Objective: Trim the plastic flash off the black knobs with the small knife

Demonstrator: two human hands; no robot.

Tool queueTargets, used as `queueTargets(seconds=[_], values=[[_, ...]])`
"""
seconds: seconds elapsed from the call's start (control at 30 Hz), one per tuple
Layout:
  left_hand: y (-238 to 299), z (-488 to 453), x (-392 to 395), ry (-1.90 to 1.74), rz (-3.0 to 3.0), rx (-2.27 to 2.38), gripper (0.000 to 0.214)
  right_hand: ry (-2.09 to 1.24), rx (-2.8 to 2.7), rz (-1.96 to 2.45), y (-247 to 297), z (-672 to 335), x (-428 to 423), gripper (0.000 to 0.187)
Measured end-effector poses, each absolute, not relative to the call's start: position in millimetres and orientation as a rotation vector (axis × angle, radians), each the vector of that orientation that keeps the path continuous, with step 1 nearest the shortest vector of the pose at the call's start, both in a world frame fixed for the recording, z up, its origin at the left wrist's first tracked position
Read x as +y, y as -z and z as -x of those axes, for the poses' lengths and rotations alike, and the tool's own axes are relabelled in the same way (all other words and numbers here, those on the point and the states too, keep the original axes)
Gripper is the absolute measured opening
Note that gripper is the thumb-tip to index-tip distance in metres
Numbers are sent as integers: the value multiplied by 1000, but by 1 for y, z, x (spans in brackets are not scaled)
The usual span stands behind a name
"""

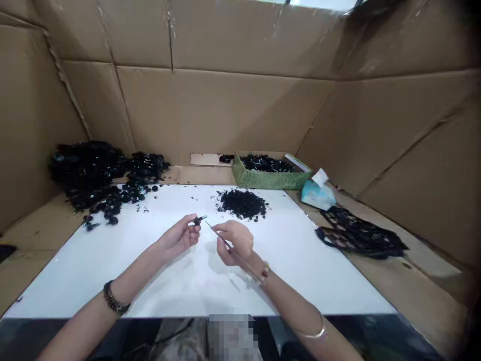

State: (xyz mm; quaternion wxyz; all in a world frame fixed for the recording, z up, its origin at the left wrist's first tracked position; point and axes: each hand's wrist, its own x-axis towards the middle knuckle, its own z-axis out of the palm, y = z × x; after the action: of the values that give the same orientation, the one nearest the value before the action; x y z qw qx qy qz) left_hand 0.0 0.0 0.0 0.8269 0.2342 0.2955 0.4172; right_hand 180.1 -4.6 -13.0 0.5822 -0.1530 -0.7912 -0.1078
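My left hand point(179, 235) pinches a small black part point(198, 219) with a pale, shiny end pointing right. In my right hand point(236, 240) is a long thin pointed tool point(225, 242), gripped like a pencil. Its tip comes close to the black part; whether they touch I cannot tell. The tool's shaft runs back under my palm toward the wrist. Just beyond my right hand, a heap of small black pieces point(242, 203) lies on the white tabletop point(169, 291).
Larger black parts are piled point(88, 170) at the back left, several scattered forward. A green box point(259, 179) of black pieces stands at the back. To the right lie a blue-and-white packet point(318, 194) and black netted material point(363, 233). Cardboard walls point(225, 110) enclose the table.
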Motion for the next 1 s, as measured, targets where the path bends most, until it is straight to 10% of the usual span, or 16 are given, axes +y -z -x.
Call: queueTargets(seconds=[1.0], values=[[-1, 0, 0, -1011, -777, 769, 24, 567, -2100, 462, 4, -177, -5, 19]])
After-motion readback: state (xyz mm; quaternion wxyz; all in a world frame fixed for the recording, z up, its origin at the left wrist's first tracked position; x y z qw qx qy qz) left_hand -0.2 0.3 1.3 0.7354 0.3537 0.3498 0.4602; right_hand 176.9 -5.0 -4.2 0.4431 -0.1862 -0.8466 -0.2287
